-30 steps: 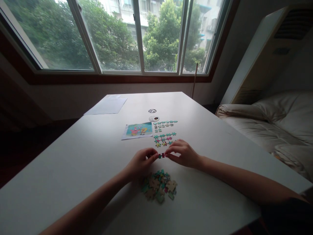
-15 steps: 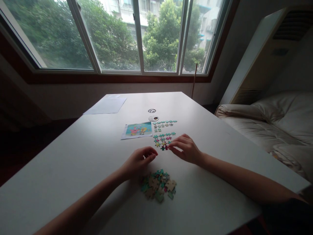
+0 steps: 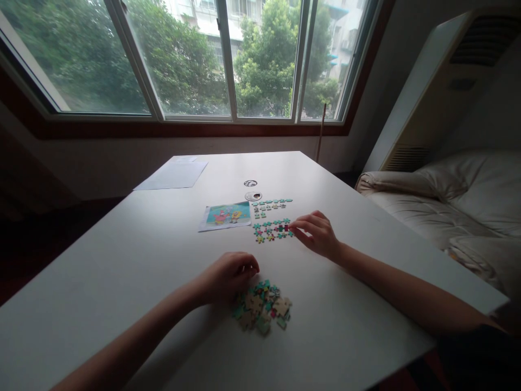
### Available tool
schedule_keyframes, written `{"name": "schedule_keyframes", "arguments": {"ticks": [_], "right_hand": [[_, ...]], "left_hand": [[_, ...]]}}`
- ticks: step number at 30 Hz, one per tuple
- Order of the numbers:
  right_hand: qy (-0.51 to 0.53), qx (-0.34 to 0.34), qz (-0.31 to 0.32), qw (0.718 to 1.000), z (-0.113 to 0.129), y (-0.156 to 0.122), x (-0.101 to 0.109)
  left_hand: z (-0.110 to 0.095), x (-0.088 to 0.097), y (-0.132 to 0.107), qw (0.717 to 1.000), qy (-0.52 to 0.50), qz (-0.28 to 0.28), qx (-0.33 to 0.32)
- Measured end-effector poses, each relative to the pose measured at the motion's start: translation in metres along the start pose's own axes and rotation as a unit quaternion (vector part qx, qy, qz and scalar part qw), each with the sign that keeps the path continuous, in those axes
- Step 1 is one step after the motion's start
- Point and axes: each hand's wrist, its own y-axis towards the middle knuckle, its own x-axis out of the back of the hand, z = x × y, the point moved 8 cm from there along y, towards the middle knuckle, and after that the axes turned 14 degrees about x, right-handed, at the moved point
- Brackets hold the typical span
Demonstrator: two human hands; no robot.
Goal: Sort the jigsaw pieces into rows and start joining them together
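Observation:
My right hand (image 3: 315,233) pinches a dark red puzzle piece (image 3: 284,228) at the right side of the rows of sorted puzzle pieces (image 3: 265,224). Those rows hold mostly teal pieces, with some pink and yellow ones. Nearer to me lies a loose pile of puzzle pieces (image 3: 262,310), several with their tan backs up. My left hand (image 3: 232,276) rests just behind the pile's left side, its fingers curled; what they hold, if anything, is hidden. Left of the rows is a picture sheet (image 3: 228,215) with colourful cartoon figures on teal.
Two round black-and-white discs (image 3: 253,196) lie beyond the rows. White paper (image 3: 171,175) covers the far left corner of the white table (image 3: 101,271). A cream sofa (image 3: 427,206) stands to the right, and a window (image 3: 195,65) is behind the table.
My right hand has moved away from me and slightly right with the dark red piece, up among the rows. My left hand has drawn back toward the pile.

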Motion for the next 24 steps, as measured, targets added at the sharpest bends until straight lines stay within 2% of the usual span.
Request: {"name": "schedule_keyframes", "arguments": {"ticks": [4,7,10,15,24], "right_hand": [[0.026,-0.079,0.054,0.995,-0.025,-0.009,-0.013],[0.082,-0.163,0.106,0.977,-0.053,-0.027,-0.029],[0.139,-0.212,0.146,0.956,-0.072,-0.043,-0.042],[0.159,-0.220,0.178,0.946,-0.078,-0.052,-0.051],[0.151,-0.209,0.182,0.949,-0.078,-0.052,-0.052]], "left_hand": [[0.001,0.000,0.000,1.000,0.005,0.000,-0.004],[0.001,0.000,0.001,1.000,0.012,0.003,-0.003],[0.001,-0.001,0.001,1.000,0.015,0.007,-0.005],[0.003,-0.002,0.001,1.000,0.013,0.008,-0.005],[0.001,-0.001,0.002,1.000,0.013,0.008,-0.003]]}}
